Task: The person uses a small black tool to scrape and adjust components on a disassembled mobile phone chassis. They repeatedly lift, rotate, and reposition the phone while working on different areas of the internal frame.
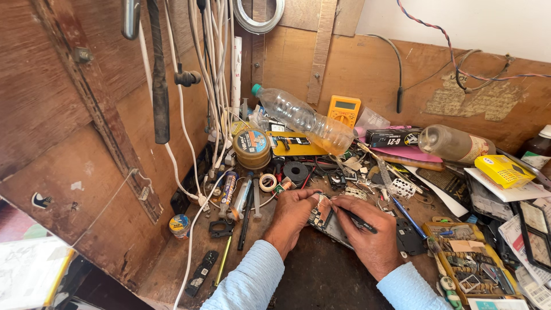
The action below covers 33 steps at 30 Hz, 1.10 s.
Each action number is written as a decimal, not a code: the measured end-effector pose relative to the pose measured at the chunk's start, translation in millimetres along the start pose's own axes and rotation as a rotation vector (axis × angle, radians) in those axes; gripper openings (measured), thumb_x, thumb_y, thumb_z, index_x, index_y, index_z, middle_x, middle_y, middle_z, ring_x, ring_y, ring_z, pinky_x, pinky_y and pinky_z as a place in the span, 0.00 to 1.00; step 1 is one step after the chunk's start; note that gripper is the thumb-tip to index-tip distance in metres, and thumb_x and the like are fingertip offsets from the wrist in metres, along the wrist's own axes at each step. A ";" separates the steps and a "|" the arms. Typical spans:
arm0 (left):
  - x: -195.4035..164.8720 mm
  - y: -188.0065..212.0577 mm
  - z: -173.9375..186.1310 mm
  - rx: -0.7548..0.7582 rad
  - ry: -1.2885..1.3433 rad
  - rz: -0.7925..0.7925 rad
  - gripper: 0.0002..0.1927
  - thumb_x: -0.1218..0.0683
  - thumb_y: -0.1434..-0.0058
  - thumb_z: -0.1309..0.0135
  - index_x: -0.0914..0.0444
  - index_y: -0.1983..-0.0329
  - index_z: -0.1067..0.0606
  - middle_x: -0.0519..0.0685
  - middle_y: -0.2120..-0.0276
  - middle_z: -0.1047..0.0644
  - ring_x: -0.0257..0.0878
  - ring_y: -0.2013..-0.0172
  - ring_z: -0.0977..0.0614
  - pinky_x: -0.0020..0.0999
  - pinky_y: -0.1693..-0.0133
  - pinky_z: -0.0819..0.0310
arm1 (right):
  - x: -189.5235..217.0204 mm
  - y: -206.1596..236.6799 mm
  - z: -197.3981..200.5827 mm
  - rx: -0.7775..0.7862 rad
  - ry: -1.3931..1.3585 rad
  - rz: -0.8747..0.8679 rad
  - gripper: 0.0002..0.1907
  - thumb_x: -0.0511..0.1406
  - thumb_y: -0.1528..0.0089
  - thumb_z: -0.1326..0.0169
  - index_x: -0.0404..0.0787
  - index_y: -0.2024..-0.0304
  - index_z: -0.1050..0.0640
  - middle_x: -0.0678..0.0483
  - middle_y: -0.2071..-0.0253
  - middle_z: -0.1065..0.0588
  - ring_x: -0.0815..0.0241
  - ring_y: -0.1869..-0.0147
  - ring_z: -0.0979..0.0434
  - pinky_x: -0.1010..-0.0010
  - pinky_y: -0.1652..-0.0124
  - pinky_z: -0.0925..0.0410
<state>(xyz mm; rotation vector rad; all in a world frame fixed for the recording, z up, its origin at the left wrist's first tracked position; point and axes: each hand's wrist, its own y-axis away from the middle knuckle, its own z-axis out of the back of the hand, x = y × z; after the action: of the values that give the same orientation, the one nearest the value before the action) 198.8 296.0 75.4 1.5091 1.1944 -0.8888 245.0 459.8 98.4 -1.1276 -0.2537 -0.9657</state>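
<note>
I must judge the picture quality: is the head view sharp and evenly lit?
Head view: sharp around the hands, left hand, right hand; daylight glares on the bottle; edges bend from the wide lens; bottom-left corner is blurred.

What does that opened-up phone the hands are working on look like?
The opened phone lies flat on the dark bench, its back off, showing a circuit board with small metal and coloured parts. The left hand steadies its left edge. The right hand rests on its right side, holding a dark thin tool tipped onto the board.
</note>
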 end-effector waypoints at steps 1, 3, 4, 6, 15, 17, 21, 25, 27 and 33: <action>-0.4 0.1 -0.5 -0.005 -0.001 -0.001 0.13 0.59 0.35 0.46 0.67 0.49 0.20 0.51 0.63 0.16 0.35 0.66 0.15 0.28 0.64 0.19 | 0.3 0.0 -0.3 0.006 0.006 0.009 0.11 0.28 0.43 0.38 0.38 0.57 0.16 0.49 0.54 0.16 0.57 0.48 0.14 0.68 0.48 0.25; -0.5 0.3 -0.9 -0.015 -0.005 -0.003 0.13 0.59 0.35 0.46 0.68 0.49 0.19 0.52 0.63 0.16 0.35 0.67 0.15 0.27 0.65 0.18 | 0.6 0.6 -1.0 0.012 0.003 -0.012 0.11 0.28 0.43 0.38 0.39 0.57 0.16 0.50 0.54 0.16 0.58 0.49 0.14 0.69 0.50 0.24; -0.1 0.4 -1.0 -0.007 0.010 -0.006 0.13 0.60 0.35 0.47 0.68 0.49 0.20 0.52 0.63 0.16 0.35 0.67 0.15 0.27 0.65 0.18 | 0.7 1.1 -0.8 0.015 0.004 -0.022 0.11 0.29 0.42 0.38 0.39 0.56 0.16 0.50 0.54 0.16 0.58 0.49 0.14 0.69 0.50 0.23; 0.6 0.0 -1.0 0.012 0.041 -0.014 0.13 0.60 0.35 0.47 0.69 0.49 0.20 0.53 0.63 0.16 0.35 0.67 0.15 0.28 0.65 0.19 | 0.9 1.6 0.0 0.020 0.031 0.023 0.12 0.28 0.43 0.38 0.39 0.56 0.16 0.50 0.54 0.16 0.58 0.48 0.14 0.69 0.50 0.24; 6.7 -3.1 0.4 -0.014 0.015 -0.050 0.13 0.60 0.36 0.45 0.69 0.51 0.19 0.51 0.64 0.16 0.33 0.68 0.16 0.26 0.65 0.20 | 0.8 3.2 -0.4 0.023 0.072 0.100 0.13 0.28 0.43 0.37 0.39 0.55 0.16 0.49 0.54 0.16 0.56 0.47 0.15 0.68 0.49 0.24; 8.3 -3.9 0.3 -0.005 0.033 -0.053 0.12 0.60 0.36 0.45 0.70 0.52 0.19 0.52 0.65 0.16 0.34 0.68 0.16 0.27 0.66 0.20 | 0.7 4.2 0.2 0.032 0.073 0.104 0.13 0.28 0.43 0.37 0.39 0.55 0.16 0.49 0.54 0.17 0.56 0.47 0.15 0.68 0.48 0.24; 9.6 -5.2 0.4 0.004 0.062 -0.056 0.11 0.61 0.37 0.45 0.69 0.53 0.19 0.51 0.65 0.16 0.34 0.69 0.16 0.27 0.66 0.21 | 0.3 4.9 1.8 0.051 0.074 0.108 0.13 0.28 0.43 0.38 0.38 0.55 0.17 0.49 0.52 0.17 0.55 0.46 0.15 0.68 0.48 0.25; 8.4 -5.3 1.1 0.003 0.044 -0.049 0.11 0.61 0.37 0.45 0.69 0.53 0.19 0.51 0.65 0.16 0.34 0.68 0.16 0.28 0.66 0.21 | -0.1 5.2 2.4 0.066 0.061 0.107 0.13 0.28 0.43 0.38 0.38 0.54 0.17 0.49 0.52 0.17 0.55 0.46 0.15 0.68 0.47 0.25; 7.6 -4.8 1.3 -0.015 0.013 -0.031 0.11 0.61 0.37 0.45 0.69 0.54 0.19 0.51 0.65 0.16 0.34 0.68 0.16 0.27 0.64 0.20 | -0.5 5.7 2.6 0.070 0.057 0.109 0.14 0.28 0.43 0.38 0.38 0.54 0.17 0.49 0.52 0.17 0.56 0.46 0.15 0.68 0.47 0.25; 7.4 -6.0 0.1 -0.030 0.050 -0.038 0.10 0.61 0.37 0.46 0.70 0.55 0.19 0.51 0.66 0.16 0.34 0.68 0.16 0.28 0.63 0.20 | -1.5 5.7 3.1 0.077 0.074 0.085 0.14 0.28 0.43 0.38 0.39 0.53 0.17 0.49 0.51 0.17 0.56 0.46 0.16 0.68 0.48 0.25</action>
<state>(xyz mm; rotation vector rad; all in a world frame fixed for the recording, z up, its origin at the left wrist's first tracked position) 194.8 298.0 67.0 1.4968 1.2715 -0.8595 249.2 463.7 95.2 -1.0224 -0.1803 -0.9133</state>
